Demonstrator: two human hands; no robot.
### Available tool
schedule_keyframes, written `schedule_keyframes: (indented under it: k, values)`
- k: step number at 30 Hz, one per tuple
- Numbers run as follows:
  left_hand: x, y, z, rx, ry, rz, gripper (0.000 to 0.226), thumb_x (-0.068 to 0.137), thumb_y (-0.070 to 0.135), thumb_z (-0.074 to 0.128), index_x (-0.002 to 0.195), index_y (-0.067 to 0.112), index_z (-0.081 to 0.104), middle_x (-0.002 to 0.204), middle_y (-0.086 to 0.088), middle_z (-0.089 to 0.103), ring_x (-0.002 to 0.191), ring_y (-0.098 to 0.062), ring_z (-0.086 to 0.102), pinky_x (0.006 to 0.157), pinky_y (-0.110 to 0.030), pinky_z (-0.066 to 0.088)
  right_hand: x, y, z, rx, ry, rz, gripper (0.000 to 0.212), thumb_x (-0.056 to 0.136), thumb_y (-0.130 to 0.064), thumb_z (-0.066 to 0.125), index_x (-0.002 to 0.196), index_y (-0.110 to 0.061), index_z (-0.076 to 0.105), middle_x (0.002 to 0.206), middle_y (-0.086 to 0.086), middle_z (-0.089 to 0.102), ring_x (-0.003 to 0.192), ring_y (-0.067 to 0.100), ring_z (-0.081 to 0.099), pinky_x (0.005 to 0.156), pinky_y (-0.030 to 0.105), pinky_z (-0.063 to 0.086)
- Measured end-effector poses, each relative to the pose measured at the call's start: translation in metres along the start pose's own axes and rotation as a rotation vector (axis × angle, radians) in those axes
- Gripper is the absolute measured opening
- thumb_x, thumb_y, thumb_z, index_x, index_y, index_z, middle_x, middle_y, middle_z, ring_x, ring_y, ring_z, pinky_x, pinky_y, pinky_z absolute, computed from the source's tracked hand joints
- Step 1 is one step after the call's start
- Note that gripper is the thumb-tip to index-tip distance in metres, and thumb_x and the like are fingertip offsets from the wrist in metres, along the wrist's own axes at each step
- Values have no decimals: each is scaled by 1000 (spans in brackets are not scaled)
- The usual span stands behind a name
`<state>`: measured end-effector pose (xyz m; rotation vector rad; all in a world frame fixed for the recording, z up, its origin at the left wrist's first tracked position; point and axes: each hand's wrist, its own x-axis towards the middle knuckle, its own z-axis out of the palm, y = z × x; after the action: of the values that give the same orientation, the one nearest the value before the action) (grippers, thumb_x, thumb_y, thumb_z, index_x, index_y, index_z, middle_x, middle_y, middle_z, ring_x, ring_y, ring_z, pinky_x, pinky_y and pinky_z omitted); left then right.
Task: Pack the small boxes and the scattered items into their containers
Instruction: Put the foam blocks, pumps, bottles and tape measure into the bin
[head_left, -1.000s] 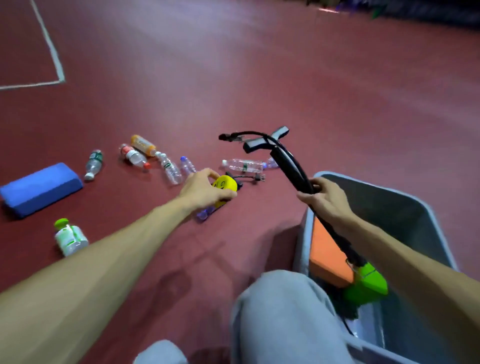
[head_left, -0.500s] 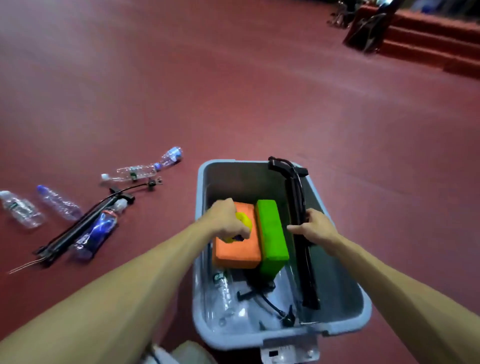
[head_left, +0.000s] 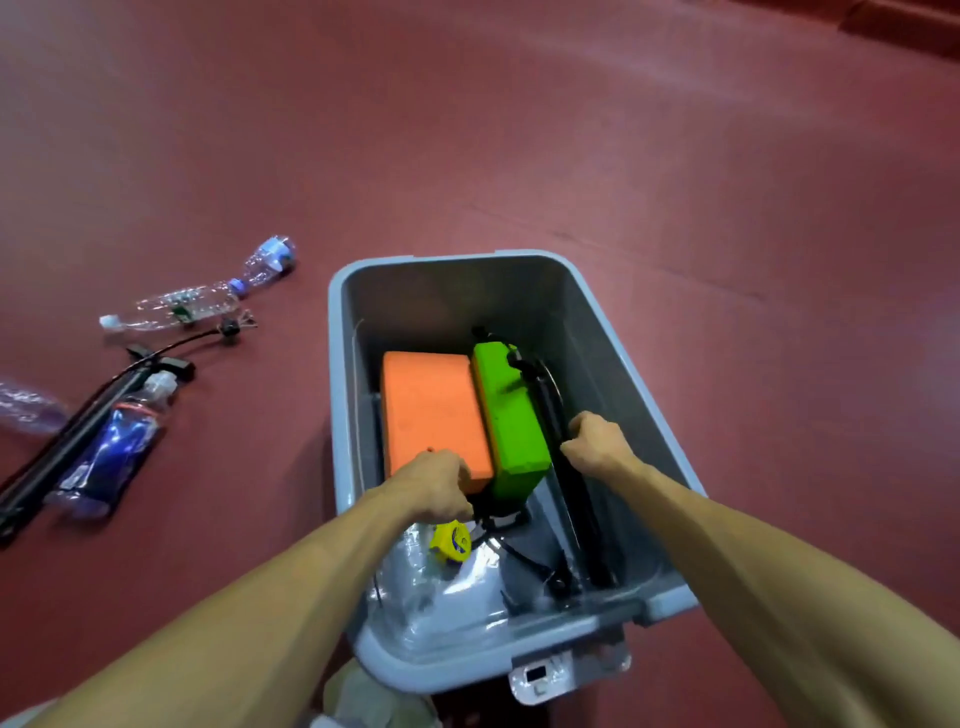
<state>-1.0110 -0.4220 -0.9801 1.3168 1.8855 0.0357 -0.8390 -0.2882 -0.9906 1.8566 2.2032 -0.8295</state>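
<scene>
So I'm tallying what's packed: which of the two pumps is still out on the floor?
The pump left of the bin, beside the bottles.

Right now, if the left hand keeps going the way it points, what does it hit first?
Likely the orange block: the left hand is at the block's near edge, knuckles aimed into the grey bin. The yellow item sits just below the hand; depth is unclear.

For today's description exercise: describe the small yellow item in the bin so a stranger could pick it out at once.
Start at the grey plastic bin on the red floor. At its near end, just below the left hand, a small round yellow object with a blue mark lies on clear plastic. It is the only yellow thing, smaller than the orange foam block.
</scene>
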Motion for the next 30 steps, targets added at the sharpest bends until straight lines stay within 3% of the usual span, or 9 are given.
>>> schedule_keyframes:
  k: [4,7,10,12,16,19,22,25,30]
  values:
    - [-25,0,-36,-58,128,35,50,81,20,65,130,14,57,130,-7,61,121,-20,56,99,-25,43,-13,-33,-20,-17,-15,-104,34,82,-7,52,113,3,59,111,20,65,107,35,59,83,37,48]
    - [-60,-6,-78,-36,277,49,45,80,21,64,125,16,61,117,-5,68,111,-18,60,92,-25,47,-34,-69,-36,-37,-12,-196,42,85,-11,53,126,-3,56,127,14,61,118,30,55,94,30,44]
    - [-106,-26,-122,-57,446,50,40,81,20,64,120,15,64,121,-3,65,110,-20,60,93,-28,48,-60,-121,-43,-56,-1,-343,42,86,-14,54,128,-9,56,132,10,59,123,27,53,96,26,41]
    - [-142,-47,-147,-92,540,15,38,81,20,63,118,14,64,121,-3,65,112,-20,60,98,-30,47,-77,-159,-43,-56,8,-439,41,85,-15,56,126,-9,58,130,9,61,119,27,56,96,27,43]
    - [-215,-110,-173,-170,673,-108,31,80,20,65,110,15,67,107,-1,70,101,-18,63,89,-25,47,-121,-247,-32,-89,-21,-658,34,85,-17,58,117,-5,64,123,11,65,109,29,61,94,34,48]
    - [-266,-165,-176,-241,743,-216,30,80,18,66,110,13,68,105,-3,71,100,-19,65,89,-26,49,-155,-314,-16,-186,-88,-797,31,86,-17,58,112,-2,65,117,15,67,108,32,60,92,34,48]
    - [-306,-223,-164,-316,794,-309,26,80,16,67,106,14,69,105,-4,72,97,-19,65,87,-24,47,-189,-374,8,-349,-148,-934,17,86,-18,55,90,-7,68,89,11,66,92,31,59,71,30,45]
    - [-323,-280,-147,-373,809,-388,21,81,17,66,101,13,71,102,-3,72,97,-18,65,81,-22,46,-207,-427,43,-494,-164,-1027,28,89,-22,52,111,-11,66,108,11,66,95,30,59,72,25,39]
    - [-288,-358,-115,-545,809,-542,27,83,19,65,109,15,67,110,-2,69,106,-18,61,85,-21,40,-179,-492,129,-704,-249,-1093,25,84,-21,51,91,-3,67,117,13,66,93,30,63,74,30,52]
